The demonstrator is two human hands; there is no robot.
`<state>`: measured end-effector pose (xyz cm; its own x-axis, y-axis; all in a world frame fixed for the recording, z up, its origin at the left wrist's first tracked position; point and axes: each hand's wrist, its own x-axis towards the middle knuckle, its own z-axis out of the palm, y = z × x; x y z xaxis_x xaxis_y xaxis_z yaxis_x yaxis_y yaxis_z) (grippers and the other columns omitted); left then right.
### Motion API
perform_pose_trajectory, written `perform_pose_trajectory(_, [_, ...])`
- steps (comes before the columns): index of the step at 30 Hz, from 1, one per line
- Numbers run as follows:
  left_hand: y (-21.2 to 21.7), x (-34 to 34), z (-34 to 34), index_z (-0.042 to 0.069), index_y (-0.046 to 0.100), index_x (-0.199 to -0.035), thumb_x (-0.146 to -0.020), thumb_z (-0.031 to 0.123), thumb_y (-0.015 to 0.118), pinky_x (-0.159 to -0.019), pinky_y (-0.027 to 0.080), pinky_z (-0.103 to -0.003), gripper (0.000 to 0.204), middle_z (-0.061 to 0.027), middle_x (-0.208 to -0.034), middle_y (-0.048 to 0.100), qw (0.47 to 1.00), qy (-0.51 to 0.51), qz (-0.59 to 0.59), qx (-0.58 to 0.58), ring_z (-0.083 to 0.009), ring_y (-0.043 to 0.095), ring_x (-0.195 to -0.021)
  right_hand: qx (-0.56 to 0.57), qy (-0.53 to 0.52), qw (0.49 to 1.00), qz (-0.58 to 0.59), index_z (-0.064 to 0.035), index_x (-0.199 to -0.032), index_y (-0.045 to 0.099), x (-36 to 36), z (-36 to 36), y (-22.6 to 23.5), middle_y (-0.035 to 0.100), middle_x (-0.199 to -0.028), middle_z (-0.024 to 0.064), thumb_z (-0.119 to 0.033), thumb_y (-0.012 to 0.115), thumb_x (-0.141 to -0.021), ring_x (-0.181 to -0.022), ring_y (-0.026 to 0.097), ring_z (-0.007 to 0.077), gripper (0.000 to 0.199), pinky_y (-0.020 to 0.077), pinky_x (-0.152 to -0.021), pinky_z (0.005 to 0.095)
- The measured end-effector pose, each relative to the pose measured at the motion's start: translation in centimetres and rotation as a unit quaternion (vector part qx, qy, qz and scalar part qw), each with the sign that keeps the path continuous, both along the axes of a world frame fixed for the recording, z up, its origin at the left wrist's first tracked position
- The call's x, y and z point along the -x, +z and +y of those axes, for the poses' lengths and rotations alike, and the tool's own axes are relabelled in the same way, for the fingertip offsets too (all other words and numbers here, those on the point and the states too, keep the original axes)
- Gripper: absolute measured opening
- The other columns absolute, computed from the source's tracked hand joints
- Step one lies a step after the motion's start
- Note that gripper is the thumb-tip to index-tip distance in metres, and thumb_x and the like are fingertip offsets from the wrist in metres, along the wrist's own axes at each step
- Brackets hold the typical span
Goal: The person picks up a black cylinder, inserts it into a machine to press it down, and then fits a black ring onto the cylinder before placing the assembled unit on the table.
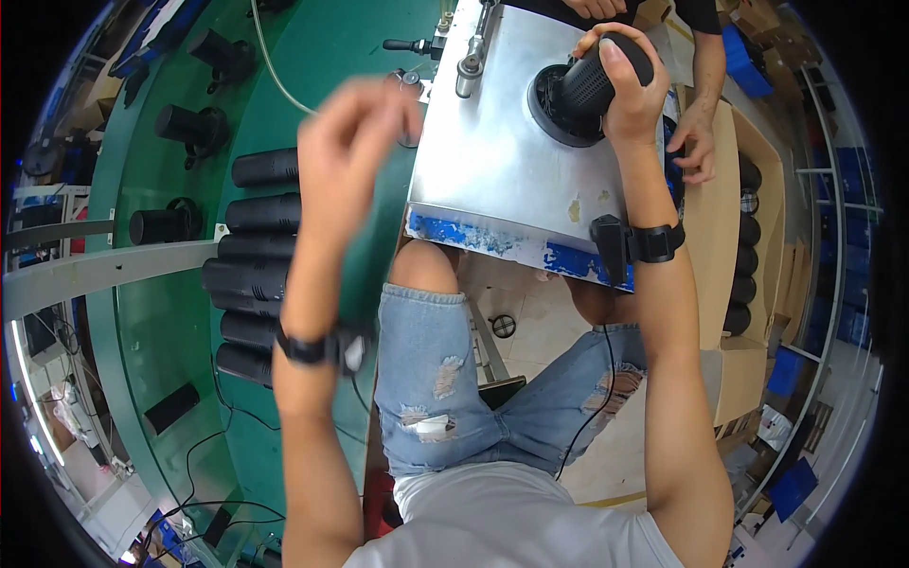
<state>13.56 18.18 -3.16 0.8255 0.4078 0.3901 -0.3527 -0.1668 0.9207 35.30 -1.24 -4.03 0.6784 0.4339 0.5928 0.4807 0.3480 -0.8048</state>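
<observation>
My right hand point(632, 90) is wrapped round a black perforated cylindrical housing point(585, 93). The housing leans over a black round ring-shaped base point(559, 131) on a silver metal-topped stand point(492, 156); whether the two are joined I cannot tell. My left hand point(352, 156) is lifted above the green bench, left of the stand. Motion smears its fingers, which look bent, and no object can be made out in them. Closest to it are a small gauge-like fitting point(409, 79) and a metal clamp-like fixture point(469, 74) on the stand.
Several black cylinders point(256, 214) lie in a row on the green bench point(312, 454). More black units on round bases point(194, 130) stand along its far left side. Another person's hand point(696, 150) hangs by the stand's right edge, near a cardboard box point(729, 189) of black parts.
</observation>
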Motion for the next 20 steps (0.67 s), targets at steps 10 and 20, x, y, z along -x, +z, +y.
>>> perform_pose_trajectory(10, [-6.6, -14.8, 9.8, 0.001, 0.067, -0.106, -0.089, 0.030, 0.042, -0.085, 0.050, -0.039, 0.042, -0.0204, -0.107, 0.067, 0.780, 0.131, 0.381, -0.479, -0.0306, 0.065, -0.098, -0.008, 0.032, 0.999, 0.038, 0.0075, -0.104, 0.057, 0.0, 0.8, 0.0, 0.062, -0.089, 0.0152, -0.015, 0.057, -0.083, -0.083, 0.061, 0.0221, 0.030, 0.0504, -0.080, 0.0327])
perform_pose_trajectory(20, [-7.1, -10.6, 13.2, 0.003, 0.062, -0.116, -0.091, 0.038, 0.046, -0.096, 0.043, -0.040, 0.046, -0.0231, -0.117, 0.061, 0.884, -0.044, 0.307, -0.351, -0.0382, 0.057, -0.108, 0.019, 0.046, 0.999, -0.011, 0.0084, -0.107, 0.055, -0.1, 2.5, 2.0, 0.063, -0.088, 0.0144, -0.012, 0.056, -0.088, -0.075, 0.063, 0.0201, 0.028, 0.0524, -0.071, 0.0287])
